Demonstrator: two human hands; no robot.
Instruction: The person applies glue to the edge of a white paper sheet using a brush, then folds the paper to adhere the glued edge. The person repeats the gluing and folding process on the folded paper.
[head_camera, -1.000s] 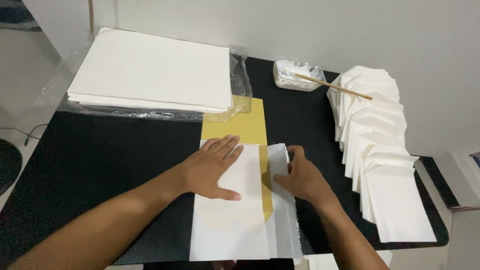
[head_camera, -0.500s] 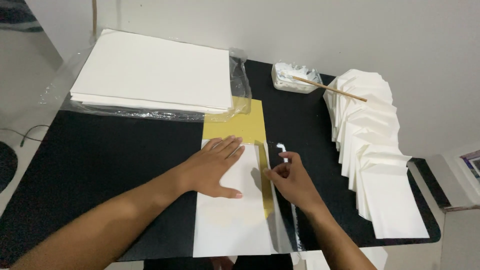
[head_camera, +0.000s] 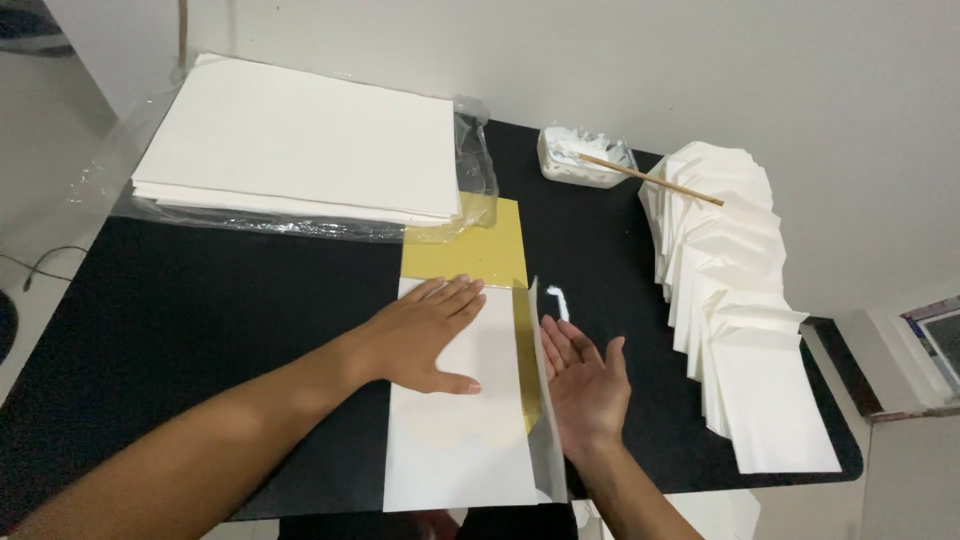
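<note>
Clearly our left hand (head_camera: 425, 335) lies spread and flat on the white sheet of paper (head_camera: 455, 440) at the near middle of the black bench (head_camera: 200, 320), pinning it over the gold card (head_camera: 470, 250). Just right, our right hand (head_camera: 585, 385), open and palm-up, lifts the standing side flap (head_camera: 545, 400). We judge the flap could crease crooked or catch the white glue smear (head_camera: 558, 302) beyond it.

You are in a small paper craft work spot: beside the black table (head_camera: 200, 330) top's glue tub (head_camera: 583, 157) lie stacked white sheets (head_camera: 300, 140) and folded envelopes (head_camera: 735, 290).
</note>
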